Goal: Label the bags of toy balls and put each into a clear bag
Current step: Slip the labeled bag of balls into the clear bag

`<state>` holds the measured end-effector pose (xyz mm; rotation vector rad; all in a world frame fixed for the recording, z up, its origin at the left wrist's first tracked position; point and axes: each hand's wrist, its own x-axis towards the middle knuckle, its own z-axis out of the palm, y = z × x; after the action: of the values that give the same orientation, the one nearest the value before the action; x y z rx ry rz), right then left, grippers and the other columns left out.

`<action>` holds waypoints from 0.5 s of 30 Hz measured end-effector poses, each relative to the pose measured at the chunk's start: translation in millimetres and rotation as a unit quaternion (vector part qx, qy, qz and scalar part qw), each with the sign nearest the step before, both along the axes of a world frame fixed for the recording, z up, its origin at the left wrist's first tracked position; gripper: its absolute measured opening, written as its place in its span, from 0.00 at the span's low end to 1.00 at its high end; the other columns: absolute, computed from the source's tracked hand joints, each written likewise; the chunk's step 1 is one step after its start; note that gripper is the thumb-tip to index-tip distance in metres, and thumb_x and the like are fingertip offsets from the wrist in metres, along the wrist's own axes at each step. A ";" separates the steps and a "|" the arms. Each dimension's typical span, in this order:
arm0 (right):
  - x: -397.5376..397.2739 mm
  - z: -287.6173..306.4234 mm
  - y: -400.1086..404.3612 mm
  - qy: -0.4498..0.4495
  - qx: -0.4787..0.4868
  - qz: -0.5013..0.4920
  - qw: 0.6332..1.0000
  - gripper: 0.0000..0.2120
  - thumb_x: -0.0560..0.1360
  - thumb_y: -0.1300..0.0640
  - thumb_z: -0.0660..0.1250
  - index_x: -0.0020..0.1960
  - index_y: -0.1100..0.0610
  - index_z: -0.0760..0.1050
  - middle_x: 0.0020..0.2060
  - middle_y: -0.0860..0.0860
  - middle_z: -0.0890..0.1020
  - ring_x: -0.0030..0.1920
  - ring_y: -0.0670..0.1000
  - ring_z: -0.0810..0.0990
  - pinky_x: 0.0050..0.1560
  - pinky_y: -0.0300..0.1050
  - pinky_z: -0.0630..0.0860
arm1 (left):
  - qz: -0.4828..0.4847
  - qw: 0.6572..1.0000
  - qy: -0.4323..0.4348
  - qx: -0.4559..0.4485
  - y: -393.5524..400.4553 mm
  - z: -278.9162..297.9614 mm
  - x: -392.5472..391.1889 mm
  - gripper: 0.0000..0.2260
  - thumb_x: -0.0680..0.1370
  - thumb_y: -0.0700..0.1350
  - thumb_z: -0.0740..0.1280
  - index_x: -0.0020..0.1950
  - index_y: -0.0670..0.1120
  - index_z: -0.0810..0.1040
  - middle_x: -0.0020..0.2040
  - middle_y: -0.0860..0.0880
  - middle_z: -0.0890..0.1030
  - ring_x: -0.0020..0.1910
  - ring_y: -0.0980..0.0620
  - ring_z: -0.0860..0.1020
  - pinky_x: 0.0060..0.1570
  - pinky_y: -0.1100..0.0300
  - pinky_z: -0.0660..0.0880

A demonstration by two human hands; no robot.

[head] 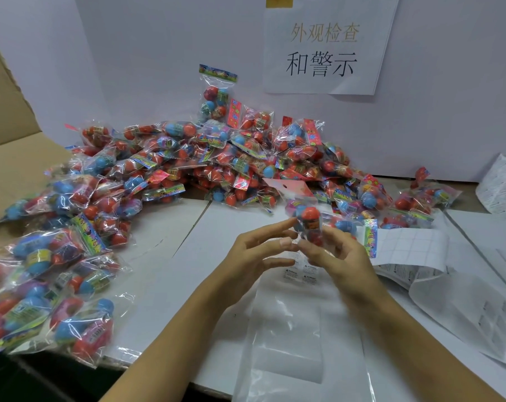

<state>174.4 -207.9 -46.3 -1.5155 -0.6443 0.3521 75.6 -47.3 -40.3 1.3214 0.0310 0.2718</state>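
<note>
between both hands, apparently pinched, one bag of toy balls

dozens of ball bags, too many to count; two hands; one sign; one clear bag; one label roll.

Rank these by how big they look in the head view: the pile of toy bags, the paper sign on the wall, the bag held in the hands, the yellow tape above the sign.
1. Pile
2. Sign
3. Held bag, gripped by the right hand; nearness to the camera inflates it
4. Tape, cut off by the frame edge
</note>
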 end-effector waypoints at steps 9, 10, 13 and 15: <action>0.7 13.5 -1.5 0.195 0.077 0.017 0.978 0.15 0.70 0.45 0.68 0.47 0.53 0.86 0.50 0.58 0.87 0.49 0.55 0.86 0.45 0.49 0.77 | 0.192 0.981 0.032 0.023 6.7 -2.7 6.9 0.09 0.77 0.43 0.74 0.57 0.48 0.85 0.49 0.49 0.88 0.49 0.48 0.87 0.45 0.60 0.82; 0.0 13.8 -1.2 0.197 0.076 0.022 0.977 0.15 0.70 0.45 0.68 0.47 0.54 0.86 0.50 0.58 0.87 0.49 0.55 0.86 0.44 0.49 0.76 | 0.187 0.982 0.031 0.023 6.8 -2.3 6.5 0.09 0.77 0.43 0.75 0.56 0.47 0.85 0.49 0.48 0.88 0.49 0.48 0.87 0.45 0.60 0.83; -2.3 14.2 -0.5 0.189 0.066 0.036 0.979 0.14 0.72 0.45 0.66 0.45 0.52 0.87 0.50 0.59 0.86 0.48 0.55 0.86 0.45 0.49 0.76 | 0.167 0.985 0.024 0.046 4.5 -1.6 5.1 0.08 0.76 0.43 0.75 0.54 0.47 0.86 0.49 0.47 0.88 0.50 0.48 0.86 0.46 0.59 0.83; -3.3 15.6 -0.3 0.192 0.063 0.041 0.978 0.14 0.74 0.47 0.66 0.45 0.53 0.87 0.50 0.59 0.86 0.47 0.55 0.86 0.45 0.50 0.76 | 0.163 0.984 0.026 0.061 3.3 -1.4 5.3 0.06 0.76 0.43 0.75 0.52 0.50 0.87 0.49 0.49 0.88 0.50 0.49 0.86 0.45 0.61 0.82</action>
<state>171.1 -208.2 -30.7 -1.2558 -0.4128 0.6372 81.0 -44.0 -41.7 1.4435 0.2807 0.5247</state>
